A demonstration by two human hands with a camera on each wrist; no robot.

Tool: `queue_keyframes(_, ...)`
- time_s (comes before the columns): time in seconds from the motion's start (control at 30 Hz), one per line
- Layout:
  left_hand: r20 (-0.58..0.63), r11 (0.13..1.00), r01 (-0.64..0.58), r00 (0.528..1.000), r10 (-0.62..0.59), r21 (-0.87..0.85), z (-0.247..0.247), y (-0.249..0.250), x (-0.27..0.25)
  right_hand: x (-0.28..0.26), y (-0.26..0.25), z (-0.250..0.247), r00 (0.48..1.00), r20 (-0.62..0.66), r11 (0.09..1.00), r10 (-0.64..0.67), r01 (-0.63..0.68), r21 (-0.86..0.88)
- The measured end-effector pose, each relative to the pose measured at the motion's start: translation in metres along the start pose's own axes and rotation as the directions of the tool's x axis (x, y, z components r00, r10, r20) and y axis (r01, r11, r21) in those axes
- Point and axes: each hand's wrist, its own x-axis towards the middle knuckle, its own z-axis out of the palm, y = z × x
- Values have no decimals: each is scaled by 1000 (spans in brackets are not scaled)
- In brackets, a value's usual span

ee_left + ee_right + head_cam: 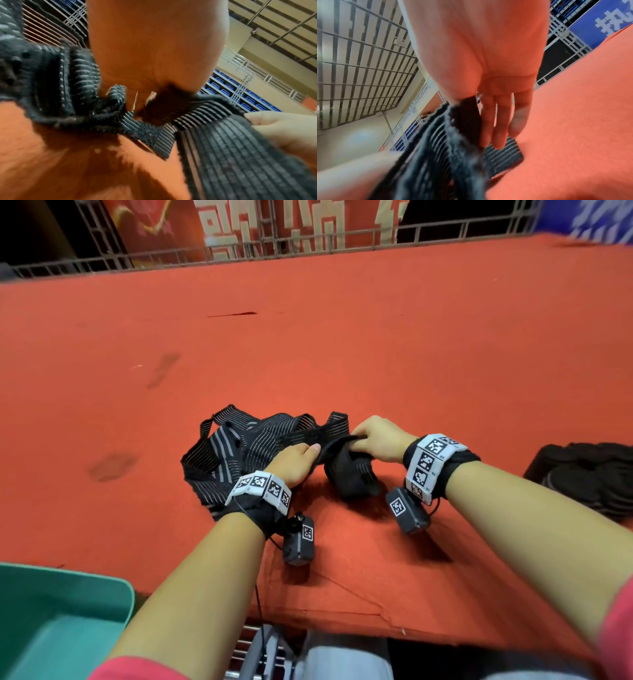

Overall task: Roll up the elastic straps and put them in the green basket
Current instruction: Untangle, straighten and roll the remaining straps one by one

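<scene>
A tangle of black elastic straps (236,446) with grey stripes lies on the red table (342,354). One strap (349,474) is lifted between my hands, its end hanging in a loose fold. My left hand (298,458) pinches this strap (154,129) from the left, thumb on top. My right hand (373,440) pinches the same strap (464,119) at its top edge between thumb and forefinger, the other fingers (500,121) hanging straight. The green basket (58,621) sits at the lower left, below the table edge.
A stack of rolled black straps (589,477) lies at the right edge of the table. A metal railing (308,244) and a red banner stand behind the table. The table's near edge (342,621) runs just above my lap.
</scene>
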Motion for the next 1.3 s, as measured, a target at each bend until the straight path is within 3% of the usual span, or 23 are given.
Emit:
queue_keyframes(0.2,-9,996,7,1000,-7,89,7,1,-3,-14,14,-17,989,25,977,144,-146,153)
queue_keyframes(0.3,-12,994,-92,996,92,-66,7,19,-7,-21,12,-18,986,17,971,164,-165,175)
queue_keyframes(0.37,27,951,-163,984,176,-264,7,36,-16,-26,8,-20,986,29,968,165,-168,186)
queue_keyframes(0.43,107,928,-170,970,216,-332,4,55,-28,-32,1,-21,990,43,978,135,-140,153)
queue_keyframes(0.53,186,954,-225,947,262,-198,2,75,-36,-40,-8,-25,995,46,988,84,-89,123)
queue_keyframes(0.73,28,960,-276,960,278,-52,1,83,-44,-64,-12,-40,999,24,997,39,-38,-67)
queue_keyframes(0.87,-39,952,-304,952,305,27,-1,83,-54,-79,-12,-49,998,-9,997,57,-57,-58)
queue_keyframes(1.13,-159,978,-179,968,195,110,-11,92,-75,-101,-15,-55,993,-35,991,114,-116,-67)
queue_keyframes(1.3,-146,991,-115,981,125,75,-11,94,-81,-109,-20,-54,993,-38,993,116,-117,-28)
